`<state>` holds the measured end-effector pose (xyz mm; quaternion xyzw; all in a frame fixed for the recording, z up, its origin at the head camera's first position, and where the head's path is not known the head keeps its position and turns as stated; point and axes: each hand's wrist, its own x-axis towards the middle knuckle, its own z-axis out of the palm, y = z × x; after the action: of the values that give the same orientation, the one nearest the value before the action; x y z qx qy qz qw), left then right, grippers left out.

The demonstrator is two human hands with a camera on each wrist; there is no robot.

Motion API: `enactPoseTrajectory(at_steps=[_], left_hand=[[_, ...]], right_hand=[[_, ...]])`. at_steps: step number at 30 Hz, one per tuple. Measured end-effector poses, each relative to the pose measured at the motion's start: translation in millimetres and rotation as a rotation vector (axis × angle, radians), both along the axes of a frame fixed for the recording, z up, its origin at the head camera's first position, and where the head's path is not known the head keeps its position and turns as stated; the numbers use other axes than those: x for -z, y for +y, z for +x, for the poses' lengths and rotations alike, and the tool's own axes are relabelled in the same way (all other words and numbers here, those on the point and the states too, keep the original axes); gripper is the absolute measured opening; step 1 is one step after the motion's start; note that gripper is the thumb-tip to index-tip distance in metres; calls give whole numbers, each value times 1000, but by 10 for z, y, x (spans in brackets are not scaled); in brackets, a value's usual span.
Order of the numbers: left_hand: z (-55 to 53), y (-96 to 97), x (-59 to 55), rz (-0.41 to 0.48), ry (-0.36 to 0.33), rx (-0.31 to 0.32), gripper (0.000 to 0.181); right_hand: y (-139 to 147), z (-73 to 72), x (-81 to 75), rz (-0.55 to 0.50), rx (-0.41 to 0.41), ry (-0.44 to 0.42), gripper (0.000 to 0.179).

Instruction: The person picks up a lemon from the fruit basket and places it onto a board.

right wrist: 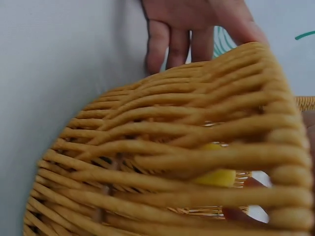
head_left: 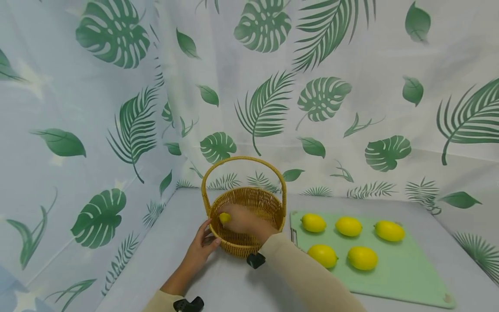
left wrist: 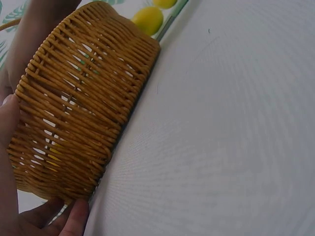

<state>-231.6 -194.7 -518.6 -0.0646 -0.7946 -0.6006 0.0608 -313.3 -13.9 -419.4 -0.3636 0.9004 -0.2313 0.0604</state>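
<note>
A round wicker basket with a tall arched handle stands on the table. My left hand holds its left side, thumb at the front rim and fingers spread against the outer wall. Inside the basket, my right hand grips a yellow lemon near the left wall. That lemon shows partly through the weave in the right wrist view. Much of the right hand is hidden by the basket there. The left fingers touch the wicker low down in the left wrist view.
Right of the basket lies a light green cutting board bearing several lemons, including one near its front left. A leaf-printed curtain hangs behind and along the left of the pale table.
</note>
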Motion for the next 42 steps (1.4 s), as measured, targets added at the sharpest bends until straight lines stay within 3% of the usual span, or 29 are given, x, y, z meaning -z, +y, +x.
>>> enactPoseTrajectory(at_steps=[5, 9, 15, 19, 25, 31, 37, 42], left_hand=[[15, 4, -11, -8, 9, 4, 73], [66, 22, -91, -5, 9, -1, 73], [167, 71, -301, -8, 0, 34, 75], [180, 83, -340, -2, -11, 35, 75], [187, 82, -324, 6, -21, 44, 75], [175, 88, -305, 9, -8, 40, 75], [62, 51, -78, -5, -8, -8, 73], [16, 27, 0, -16, 4, -15, 72]], right_hand=[[-45, 0, 100, 18, -31, 3, 44], [-104, -27, 170, 43, -78, 63, 46], [-123, -32, 139, 120, -23, 154, 41], [-116, -25, 122, 148, 24, 119, 44], [-84, -30, 178, 196, 133, 62, 57], [-56, -84, 225, 219, 150, 161, 56], [-55, -84, 228, 255, 114, 234, 50], [-59, -75, 211, 243, 120, 187, 51]])
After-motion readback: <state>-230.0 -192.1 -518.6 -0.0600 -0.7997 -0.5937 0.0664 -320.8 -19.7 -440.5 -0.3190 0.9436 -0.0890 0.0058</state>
